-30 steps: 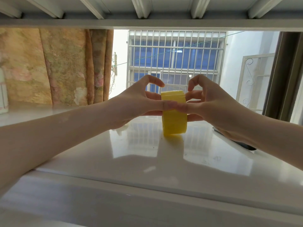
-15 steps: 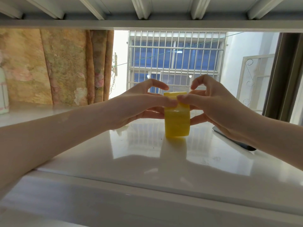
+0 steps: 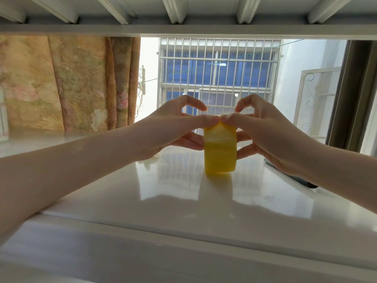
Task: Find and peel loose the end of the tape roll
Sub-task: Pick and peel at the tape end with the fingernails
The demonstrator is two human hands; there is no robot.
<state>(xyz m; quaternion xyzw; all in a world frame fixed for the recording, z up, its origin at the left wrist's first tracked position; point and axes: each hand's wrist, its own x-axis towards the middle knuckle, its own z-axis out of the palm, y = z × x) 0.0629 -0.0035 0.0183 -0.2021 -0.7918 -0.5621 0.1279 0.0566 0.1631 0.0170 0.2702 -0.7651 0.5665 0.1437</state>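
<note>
Centre of frame: a yellow tape roll (image 3: 220,152) stands on edge on the glossy white desk (image 3: 183,201), held from both sides. The left hand (image 3: 173,127) and right hand (image 3: 265,127) each curl around the roll, thumbs meeting at its top edge. Half a second earlier the thumbs sat lower on the roll's face; they have since climbed to the rim, where a small raised fold of tape now shows between them. This suggests the end has been located and lifting has begun, though the strip is not yet peeled clear. A dark flat object (image 3: 295,176) lies at right.
</note>
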